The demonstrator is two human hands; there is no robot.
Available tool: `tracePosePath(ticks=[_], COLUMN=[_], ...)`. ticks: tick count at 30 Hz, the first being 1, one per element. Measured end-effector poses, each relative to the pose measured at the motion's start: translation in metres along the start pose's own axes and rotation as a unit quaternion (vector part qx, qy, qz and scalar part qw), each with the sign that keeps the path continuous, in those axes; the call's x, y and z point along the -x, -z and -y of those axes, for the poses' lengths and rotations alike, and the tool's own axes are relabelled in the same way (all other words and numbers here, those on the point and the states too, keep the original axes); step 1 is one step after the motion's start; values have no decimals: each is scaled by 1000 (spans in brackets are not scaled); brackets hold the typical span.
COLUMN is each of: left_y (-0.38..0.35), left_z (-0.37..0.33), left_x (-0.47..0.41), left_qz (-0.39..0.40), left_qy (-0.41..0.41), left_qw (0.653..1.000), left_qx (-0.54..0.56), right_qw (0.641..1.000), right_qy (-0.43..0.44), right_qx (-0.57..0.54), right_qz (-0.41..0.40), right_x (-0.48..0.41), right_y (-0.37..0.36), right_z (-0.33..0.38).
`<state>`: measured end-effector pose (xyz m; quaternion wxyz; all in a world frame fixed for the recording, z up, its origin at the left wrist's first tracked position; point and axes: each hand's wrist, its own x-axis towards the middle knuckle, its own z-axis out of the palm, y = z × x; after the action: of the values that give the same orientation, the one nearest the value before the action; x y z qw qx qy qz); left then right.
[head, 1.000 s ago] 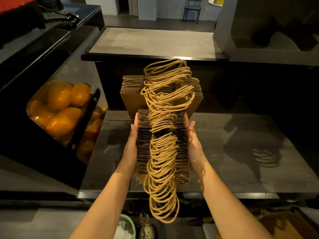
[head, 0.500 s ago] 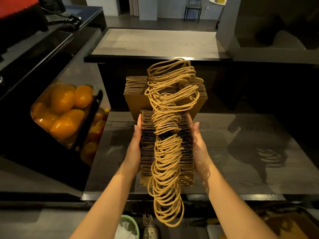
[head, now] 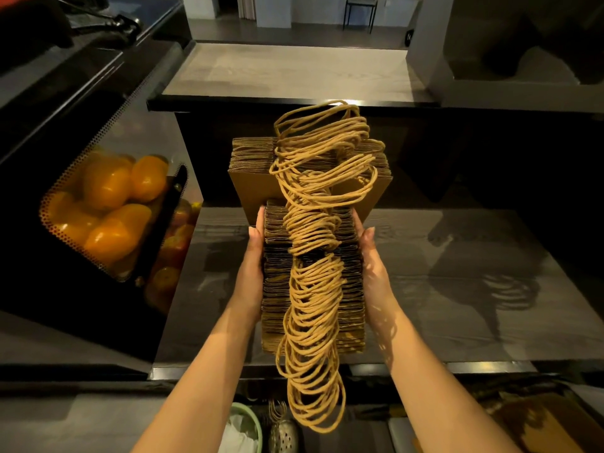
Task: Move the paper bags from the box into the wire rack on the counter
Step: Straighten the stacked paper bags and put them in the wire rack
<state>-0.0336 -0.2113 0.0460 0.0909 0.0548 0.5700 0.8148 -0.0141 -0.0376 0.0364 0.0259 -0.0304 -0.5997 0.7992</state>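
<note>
A thick stack of folded brown paper bags (head: 277, 289) with looping twine handles (head: 313, 322) is held over the dark counter (head: 457, 289). My left hand (head: 253, 266) presses flat on its left side and my right hand (head: 372, 273) presses flat on its right side, fingers straight. Just beyond it stands a second stack of the same bags (head: 251, 171), upright at the back of the counter; its far end touches the held stack's handles. The wire rack is hidden behind the bags and cannot be made out. A brown box (head: 539, 420) shows at the bottom right.
A black machine with a perforated window full of oranges (head: 108, 207) stands at the left. A raised pale counter top (head: 287, 70) runs behind. Below the counter edge sit a green bin (head: 245, 429) and a metal strainer (head: 284, 436).
The held stack has drifted slightly forward, toward the standing stack. Both hands keep the same flat press on its sides.
</note>
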Motion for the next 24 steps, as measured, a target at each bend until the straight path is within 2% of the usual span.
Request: tracePosePath(ticks=[7, 19, 24], left_y=[1, 1, 1], left_z=[-3, 3, 2], left_x=[2, -2, -4], left_qz=[21, -1, 11], left_qy=[2, -3, -6], left_qw=[1000, 999, 1000], left_qx=[-18, -47, -18], right_qw=[1000, 1000, 999], right_qy=[0, -5, -16], right_qx=[29, -5, -16], right_qz=[10, 15, 32], right_x=[1, 0, 1], right_y=[-2, -1, -1], right_z=[3, 2, 0])
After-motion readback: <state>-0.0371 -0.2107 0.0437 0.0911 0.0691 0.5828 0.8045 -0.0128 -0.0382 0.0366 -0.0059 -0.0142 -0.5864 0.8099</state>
